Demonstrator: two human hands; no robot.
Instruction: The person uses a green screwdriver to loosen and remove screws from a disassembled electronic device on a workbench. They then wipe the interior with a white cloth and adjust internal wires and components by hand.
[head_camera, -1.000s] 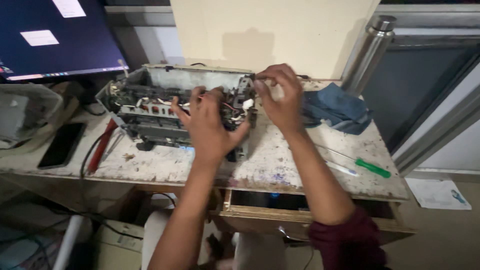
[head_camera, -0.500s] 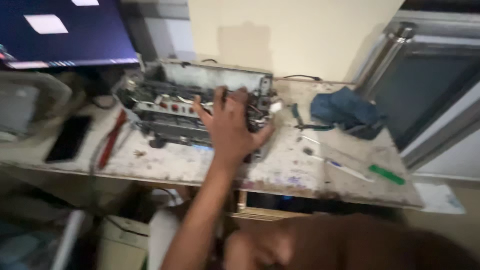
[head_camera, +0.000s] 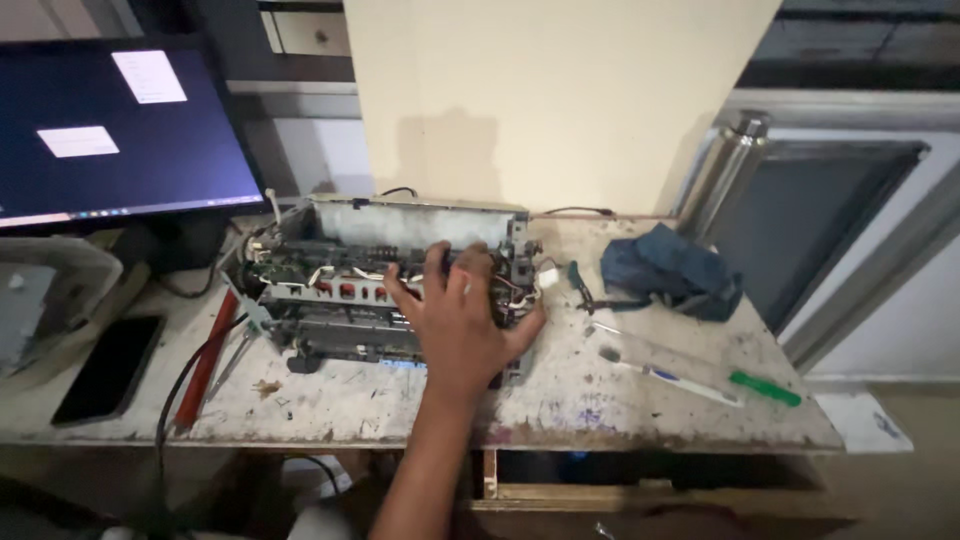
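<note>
A stripped-down printer mechanism (head_camera: 340, 290) of grey metal and black plastic, with rollers and loose wires, lies on a worn, stained workbench (head_camera: 560, 400). My left hand (head_camera: 460, 325) lies over its right end. The fingers are spread across the top and the thumb is hooked around the right side, holding it. My forearm comes up from the bottom edge of the view. My right hand is out of view.
A lit monitor (head_camera: 110, 120) stands at the back left, with a dark phone (head_camera: 105, 365) and a red-handled tool (head_camera: 205, 360) below it. To the right lie a blue cloth (head_camera: 665, 270), a toothbrush (head_camera: 660, 375), a green-handled screwdriver (head_camera: 765, 388) and a steel flask (head_camera: 725, 170). A drawer (head_camera: 640, 490) is open beneath the bench.
My right hand has left the mechanism and gone out of view. My left hand has stayed on the mechanism's right end. The camera has steadied and pulled back.
</note>
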